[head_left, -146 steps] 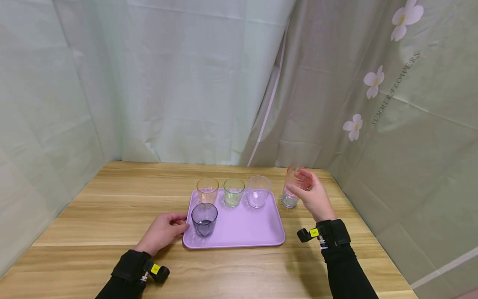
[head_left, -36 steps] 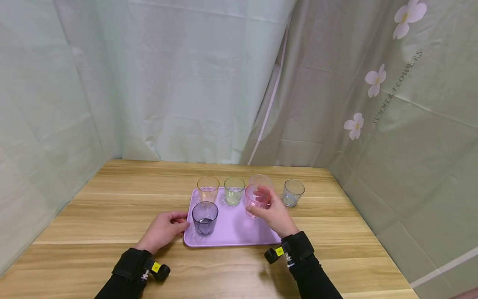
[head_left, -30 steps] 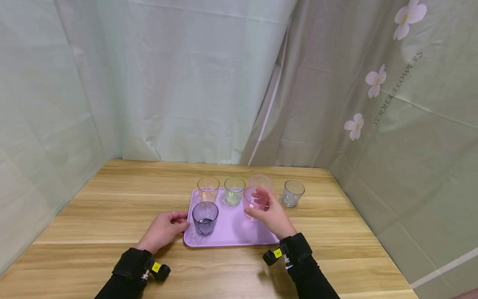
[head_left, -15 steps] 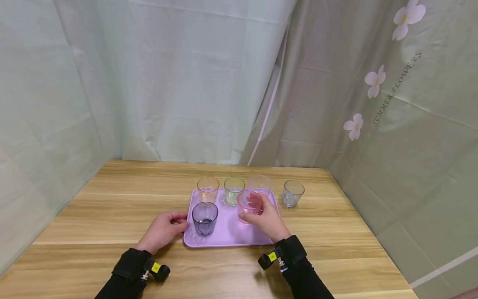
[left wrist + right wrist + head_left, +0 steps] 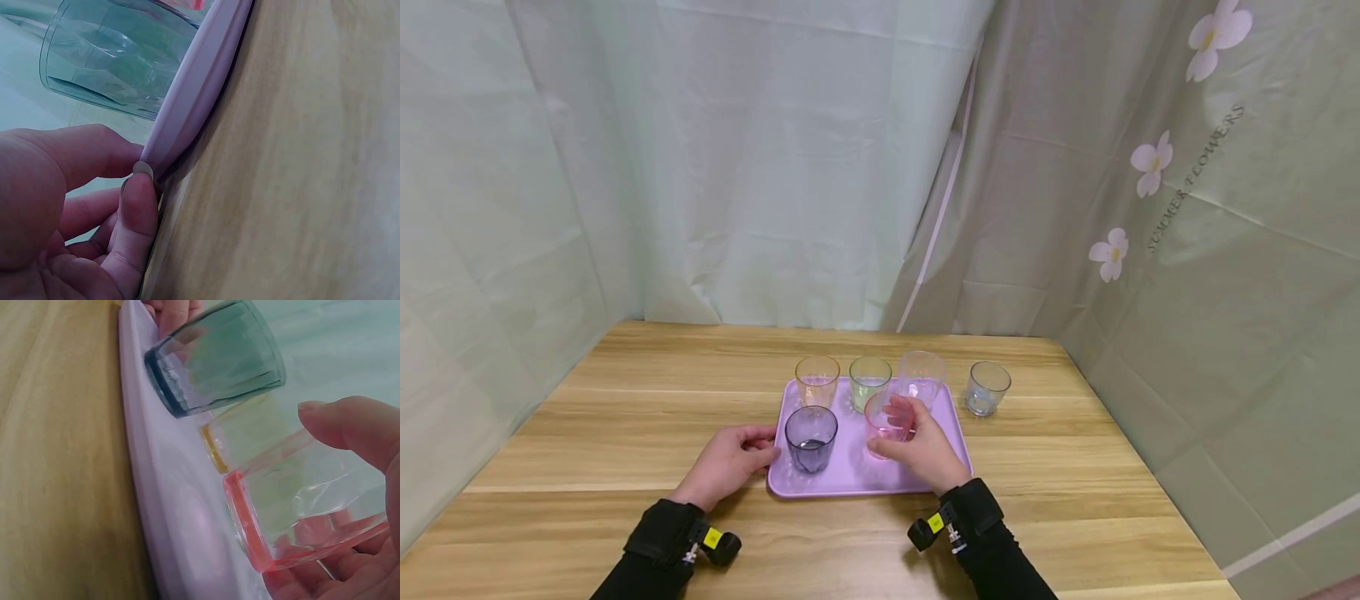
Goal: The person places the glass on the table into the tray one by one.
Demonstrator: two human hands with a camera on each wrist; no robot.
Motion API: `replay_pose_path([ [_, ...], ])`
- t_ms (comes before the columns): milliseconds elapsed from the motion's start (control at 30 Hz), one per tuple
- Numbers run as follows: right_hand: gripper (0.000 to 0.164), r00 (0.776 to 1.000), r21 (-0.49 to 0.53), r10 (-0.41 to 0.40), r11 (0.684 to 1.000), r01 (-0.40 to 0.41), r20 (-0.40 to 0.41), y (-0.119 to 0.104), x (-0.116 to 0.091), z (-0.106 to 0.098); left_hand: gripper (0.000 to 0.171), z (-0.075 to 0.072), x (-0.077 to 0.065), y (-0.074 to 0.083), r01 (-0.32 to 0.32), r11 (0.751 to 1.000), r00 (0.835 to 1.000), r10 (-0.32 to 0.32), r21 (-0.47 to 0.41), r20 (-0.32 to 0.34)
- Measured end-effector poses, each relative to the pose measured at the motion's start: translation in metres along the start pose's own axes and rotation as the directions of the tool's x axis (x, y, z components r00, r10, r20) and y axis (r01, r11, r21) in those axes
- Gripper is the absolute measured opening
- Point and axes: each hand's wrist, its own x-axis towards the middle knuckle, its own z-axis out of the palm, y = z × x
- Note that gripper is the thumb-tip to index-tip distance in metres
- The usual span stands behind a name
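My right hand point(image 5: 925, 450) grips a pink glass point(image 5: 880, 421) upright over the lilac tray point(image 5: 868, 479). In the right wrist view the thumb is on one side of the pink glass point(image 5: 250, 519) and the fingers are on the other, its base close over the tray. My left hand point(image 5: 726, 462) pinches the tray's left rim, fingertips right at the edge in the left wrist view. Beside that rim, on the tray, stands a dark grey glass point(image 5: 811, 442). Along the tray's back are a yellow glass point(image 5: 817, 382), a green glass point(image 5: 869, 383) and a clear glass point(image 5: 922, 372).
To the right of the tray, a bluish glass point(image 5: 987, 390) stands on the wooden table point(image 5: 1075, 517). Pale curtains point(image 5: 805, 167) hang behind the table and along both sides. Black camera straps circle both wrists.
The pink glass has been lifted out of the bluish glass and carried left by my right hand, then nearer to me over the tray. My left hand has stayed at the rim.
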Motion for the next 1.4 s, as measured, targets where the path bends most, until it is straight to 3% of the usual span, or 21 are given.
replay_pose_path([
  [500, 0.086, 0.999, -0.055, 0.029, 0.998, -0.028, 0.022, 0.007, 0.001, 0.011, 0.048, 0.000, 0.004, -0.003, 0.003, 1.000, 1.000, -0.003, -0.012, 0.002],
  [1400, 0.087, 0.999, -0.051, 0.019, 0.999, -0.016, 0.040, 0.009, 0.002, 0.019, 0.049, 0.000, 0.001, -0.001, -0.010, 1.000, 1.000, 0.010, 0.000, -0.003],
])
